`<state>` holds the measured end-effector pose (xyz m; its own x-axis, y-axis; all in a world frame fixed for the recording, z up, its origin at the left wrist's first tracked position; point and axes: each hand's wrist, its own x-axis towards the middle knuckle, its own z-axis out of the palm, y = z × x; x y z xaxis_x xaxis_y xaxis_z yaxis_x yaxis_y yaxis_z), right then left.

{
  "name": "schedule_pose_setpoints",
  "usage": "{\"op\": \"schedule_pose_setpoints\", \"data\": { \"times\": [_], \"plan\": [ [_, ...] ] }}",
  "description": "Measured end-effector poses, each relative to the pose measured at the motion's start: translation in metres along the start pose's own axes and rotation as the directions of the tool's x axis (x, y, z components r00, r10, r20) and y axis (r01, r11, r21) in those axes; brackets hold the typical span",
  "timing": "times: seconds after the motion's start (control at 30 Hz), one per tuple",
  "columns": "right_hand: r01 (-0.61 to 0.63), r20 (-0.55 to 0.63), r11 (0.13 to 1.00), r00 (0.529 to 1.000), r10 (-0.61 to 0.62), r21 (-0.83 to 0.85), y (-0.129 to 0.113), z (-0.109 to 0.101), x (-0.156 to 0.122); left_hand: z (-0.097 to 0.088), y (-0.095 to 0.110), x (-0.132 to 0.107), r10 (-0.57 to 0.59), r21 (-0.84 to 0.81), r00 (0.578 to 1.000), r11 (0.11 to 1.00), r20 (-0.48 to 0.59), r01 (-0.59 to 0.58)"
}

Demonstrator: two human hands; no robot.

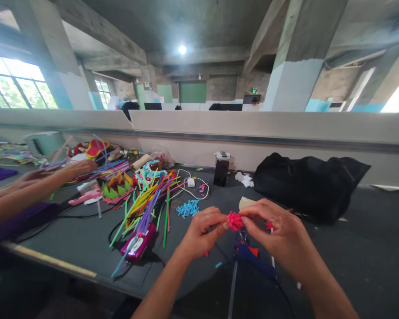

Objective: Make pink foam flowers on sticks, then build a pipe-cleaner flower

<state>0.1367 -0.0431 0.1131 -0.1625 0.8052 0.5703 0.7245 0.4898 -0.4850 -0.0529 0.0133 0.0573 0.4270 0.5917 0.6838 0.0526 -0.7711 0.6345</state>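
Note:
My left hand [201, 232] and my right hand [274, 230] meet over the dark table [369, 248], both pinching a small pink-red paper flower [234, 220] between their fingertips. A second small red piece [270, 226] shows at the fingers of my right hand. Directly below the hands stands a blue glue gun [249, 254] with an orange trigger. A heap of small light-blue paper bits [188, 208] lies to the left of my left hand.
A bundle of colourful paper strips [149, 195], a magenta device [138, 243], a white charger cable [191, 182], a dark jar [221, 170] and a black bag [306, 184] lie on the table. Another person's arms [36, 188] reach in from the left.

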Motion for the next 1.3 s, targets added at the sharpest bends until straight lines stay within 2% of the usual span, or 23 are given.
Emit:
{"op": "schedule_pose_setpoints", "data": {
  "times": [0.17,0.37,0.47,0.77,0.93,1.07,1.3],
  "plan": [
    [0.043,-0.027,0.995,0.999,-0.045,-0.092,0.003,0.005,-0.001,0.001,0.0,0.0,-0.004,-0.006,1.0,1.0,-0.008,0.004],
    [0.177,-0.09,0.958,0.975,-0.201,-0.227,0.003,0.009,0.0,0.0,0.002,-0.001,-0.034,-0.032,0.999,0.999,-0.003,0.034],
    [0.207,-0.103,0.942,0.965,-0.241,-0.264,0.003,0.01,-0.001,0.0,0.002,-0.001,-0.037,-0.034,0.999,0.999,0.001,0.037],
    [0.206,-0.089,0.924,0.965,-0.246,-0.322,0.002,0.013,-0.004,-0.003,0.003,-0.002,-0.045,-0.045,0.999,0.998,0.01,0.045],
    [0.227,-0.095,0.937,0.961,-0.259,-0.266,0.002,0.01,-0.002,-0.003,-0.002,-0.003,-0.033,-0.035,0.999,0.999,-0.004,0.033],
    [0.192,-0.13,0.958,0.966,-0.222,-0.214,0.005,0.004,-0.003,-0.004,-0.004,-0.003,-0.013,-0.034,1.0,0.999,-0.023,0.012],
    [0.208,-0.133,0.953,0.961,-0.241,-0.221,0.006,0.004,-0.002,-0.003,-0.003,-0.003,-0.01,-0.037,1.0,0.999,-0.013,0.009]
  ]
}}
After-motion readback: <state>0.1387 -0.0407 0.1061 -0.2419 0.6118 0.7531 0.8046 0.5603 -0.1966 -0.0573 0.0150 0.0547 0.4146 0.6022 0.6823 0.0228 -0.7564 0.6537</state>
